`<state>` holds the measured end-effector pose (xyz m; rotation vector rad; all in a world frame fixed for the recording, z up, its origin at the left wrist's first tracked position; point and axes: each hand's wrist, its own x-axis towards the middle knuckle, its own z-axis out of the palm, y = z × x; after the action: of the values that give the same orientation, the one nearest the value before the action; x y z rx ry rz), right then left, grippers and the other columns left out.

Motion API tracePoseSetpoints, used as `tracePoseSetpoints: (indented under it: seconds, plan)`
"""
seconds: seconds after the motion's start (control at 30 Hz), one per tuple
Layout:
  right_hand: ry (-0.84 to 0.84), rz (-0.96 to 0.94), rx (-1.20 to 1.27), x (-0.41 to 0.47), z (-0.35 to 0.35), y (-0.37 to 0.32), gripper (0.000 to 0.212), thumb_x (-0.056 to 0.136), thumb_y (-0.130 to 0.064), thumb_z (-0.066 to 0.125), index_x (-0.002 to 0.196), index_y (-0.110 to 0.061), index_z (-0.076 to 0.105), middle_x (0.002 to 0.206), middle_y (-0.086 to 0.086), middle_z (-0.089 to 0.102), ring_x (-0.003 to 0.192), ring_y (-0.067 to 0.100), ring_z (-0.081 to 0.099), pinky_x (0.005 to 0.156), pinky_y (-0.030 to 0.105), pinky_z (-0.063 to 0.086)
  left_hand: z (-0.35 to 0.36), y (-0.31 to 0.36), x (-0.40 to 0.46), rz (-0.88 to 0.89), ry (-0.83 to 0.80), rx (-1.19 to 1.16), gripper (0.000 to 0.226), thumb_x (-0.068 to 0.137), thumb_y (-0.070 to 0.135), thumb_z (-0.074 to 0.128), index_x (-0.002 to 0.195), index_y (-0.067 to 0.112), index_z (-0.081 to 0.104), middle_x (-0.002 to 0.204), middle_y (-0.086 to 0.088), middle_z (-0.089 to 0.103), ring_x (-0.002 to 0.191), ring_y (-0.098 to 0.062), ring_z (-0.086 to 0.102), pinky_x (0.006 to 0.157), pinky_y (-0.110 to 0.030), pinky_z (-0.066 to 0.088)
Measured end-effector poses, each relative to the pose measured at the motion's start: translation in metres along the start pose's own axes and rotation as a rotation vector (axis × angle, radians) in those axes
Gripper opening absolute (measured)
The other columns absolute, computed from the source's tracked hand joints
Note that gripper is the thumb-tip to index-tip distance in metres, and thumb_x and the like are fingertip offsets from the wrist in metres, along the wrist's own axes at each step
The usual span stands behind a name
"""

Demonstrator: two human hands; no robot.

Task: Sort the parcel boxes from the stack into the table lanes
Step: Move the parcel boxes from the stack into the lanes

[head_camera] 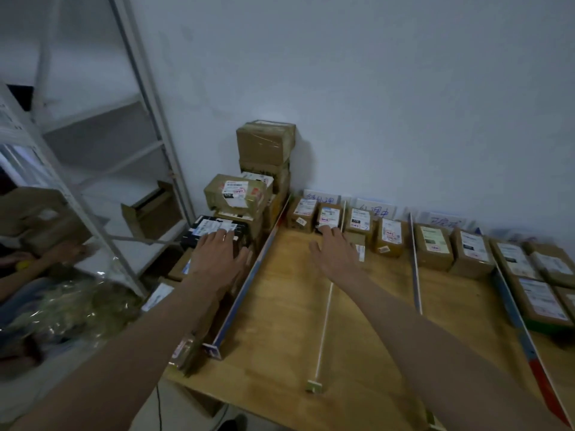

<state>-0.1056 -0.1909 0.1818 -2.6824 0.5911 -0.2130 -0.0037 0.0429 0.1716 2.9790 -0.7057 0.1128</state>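
Reaching both ways: left hand [217,259] lies flat, fingers straight, on black parcel [214,230] in stack [249,194] at worktop [280,306] far left, prob next pick. Right hand [334,255], fingers straight, touches small box [329,217] in leftmost lane, seating it w/ row at far wall.

Looks like a small parcel sorting room or stockroom: taped cardboard boxes [265,144] with shipping labels stacked against a bare white wall [373,88], a wooden table [280,306] split into lanes by dividers [415,269], handwritten lane signs [375,208], metal shelving [102,169] alongside.
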Motion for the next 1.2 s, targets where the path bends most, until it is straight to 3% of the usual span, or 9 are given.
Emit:
tracePoseSetpoints:
  seconds: [0.33,0.53,0.77,0.9,0.97,1.07,1.2]
  plan:
    - [-0.01,0.092,0.079,0.107,0.062,-0.114,0.04,0.103,-0.036,0.039,0.136,-0.014,0.044,0.137,0.01,0.051,0.127,0.03,0.048,0.104,0.05,0.043,0.004,-0.132,0.121,0.048,-0.018,0.006,0.061,0.101,0.051,0.031,0.146,0.011,0.039,0.146,-0.01,0.045,0.135,-0.028,0.042,0.117,-0.043,0.027]
    - [-0.002,0.156,0.1,0.17,0.081,-0.161,0.044,0.103,-0.037,0.039,0.139,-0.013,0.038,0.136,0.012,0.05,0.125,0.033,0.05,0.102,0.053,0.045,0.002,-0.175,0.205,0.095,-0.023,0.015,0.062,0.101,0.051,0.03,0.148,0.01,0.036,0.15,-0.013,0.04,0.137,-0.029,0.039,0.117,-0.043,0.026]
    - [-0.051,0.281,0.196,0.214,0.101,-0.179,0.047,0.105,-0.038,0.035,0.14,-0.007,0.037,0.134,0.016,0.05,0.119,0.031,0.053,0.095,0.043,0.046,0.024,-0.184,0.271,0.096,-0.112,-0.139,0.066,0.101,0.053,0.029,0.15,0.008,0.032,0.148,-0.015,0.042,0.131,-0.031,0.044,0.109,-0.043,0.035]
    - [-0.101,0.417,0.333,0.231,0.112,-0.181,0.051,0.106,-0.042,0.029,0.137,-0.003,0.038,0.126,0.017,0.057,0.11,0.03,0.059,0.085,0.037,0.048,0.044,-0.181,0.289,0.029,-0.159,-0.237,0.064,0.1,0.056,0.028,0.139,0.008,0.043,0.138,-0.015,0.05,0.121,-0.03,0.051,0.098,-0.042,0.042]
    - [-0.115,0.459,0.417,0.236,0.117,-0.182,0.05,0.106,-0.041,0.03,0.137,-0.002,0.04,0.12,0.014,0.059,0.097,0.024,0.059,0.077,0.034,0.049,0.053,-0.177,0.293,0.015,-0.201,-0.272,0.067,0.098,0.061,0.026,0.135,0.009,0.047,0.133,-0.015,0.054,0.117,-0.03,0.054,0.096,-0.042,0.044]
    - [-0.149,0.481,0.532,0.238,0.124,-0.183,0.042,0.107,-0.033,0.034,0.14,-0.006,0.038,0.113,0.006,0.057,0.075,0.008,0.05,0.06,0.022,0.039,0.062,-0.171,0.294,-0.01,-0.289,-0.404,0.065,0.096,0.065,0.027,0.123,0.013,0.054,0.12,-0.012,0.06,0.104,-0.028,0.059,0.095,-0.044,0.049]
    - [-0.087,0.518,0.73,0.235,0.129,-0.179,0.037,0.104,-0.025,0.045,0.137,-0.006,0.041,0.123,0.007,0.062,0.095,0.015,0.059,0.071,0.022,0.046,0.063,-0.165,0.284,-0.092,-0.249,-0.602,0.058,0.097,0.06,0.038,0.124,0.01,0.051,0.121,-0.01,0.058,0.105,-0.029,0.06,0.096,-0.053,0.048]
